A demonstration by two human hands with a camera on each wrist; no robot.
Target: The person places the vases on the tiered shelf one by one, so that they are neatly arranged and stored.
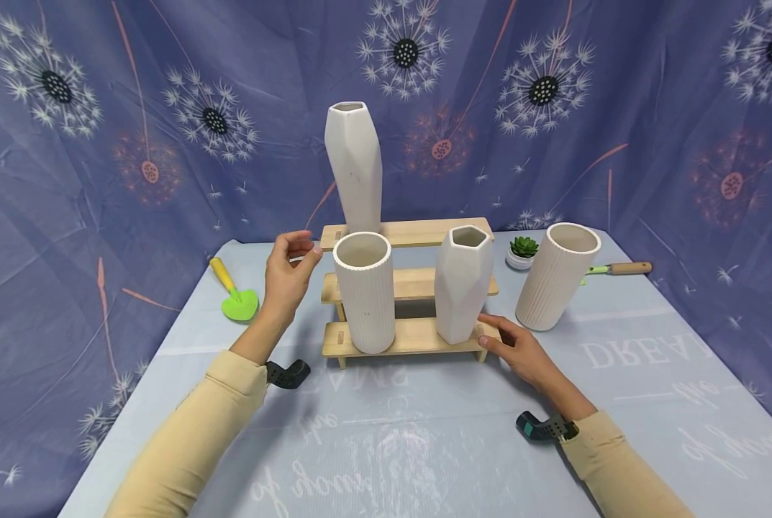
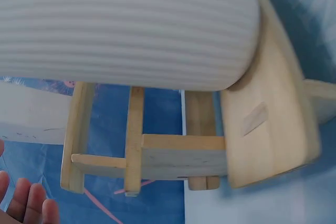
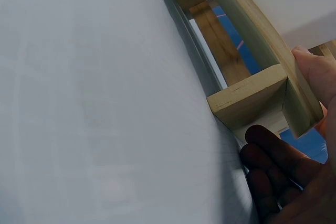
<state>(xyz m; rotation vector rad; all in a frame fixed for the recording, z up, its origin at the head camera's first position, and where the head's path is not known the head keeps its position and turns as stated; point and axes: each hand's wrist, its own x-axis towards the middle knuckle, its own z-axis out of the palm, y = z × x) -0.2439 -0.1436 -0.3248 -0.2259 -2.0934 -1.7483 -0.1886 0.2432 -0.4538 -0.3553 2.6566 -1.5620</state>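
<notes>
A three-tier wooden display stand (image 1: pixel 418 334) holds three white vases. On its lowest tier are a ribbed cylindrical vase (image 1: pixel 368 302) at the left and a shorter faceted vase (image 1: pixel 463 288) at the right. The tall faceted vase (image 1: pixel 358 165) rises from the top tier's left part. My right hand (image 1: pixel 518 352) grips the right end of the lowest tier; in the right wrist view the thumb lies at the board's upper face and the other fingers curl below it. Beside the top tier's left end, my left hand (image 1: pixel 288 277) is raised with loosely bent fingers, holding nothing.
Right of the stand, a second ribbed vase (image 1: pixel 554 280) stands on the table. Behind it are a small potted succulent (image 1: pixel 523 252) and a wooden-handled garden tool (image 1: pixel 628 268). A green trowel (image 1: pixel 239 305) with a yellow handle lies at the left. A patterned curtain (image 1: pixel 282 72) closes off the back.
</notes>
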